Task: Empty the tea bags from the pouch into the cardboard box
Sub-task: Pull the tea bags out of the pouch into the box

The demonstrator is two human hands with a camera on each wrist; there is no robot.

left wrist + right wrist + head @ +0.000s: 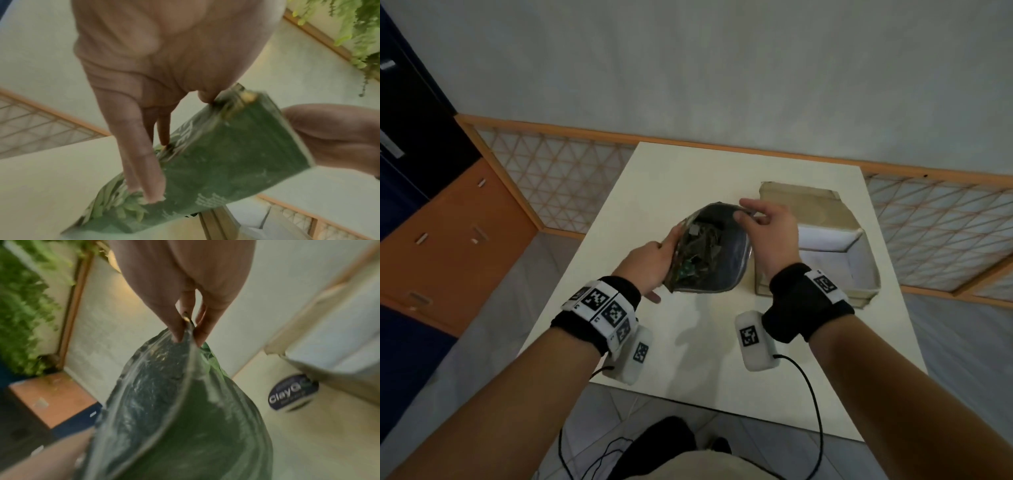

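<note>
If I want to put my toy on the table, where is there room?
There is bare table along the far edge, behind the pouch and the cardboard box, and a wide bare patch at the near edge, in front of both wrists. The middle is crowded: the left hand and right hand hold the open pouch there, close beside the box.
</note>
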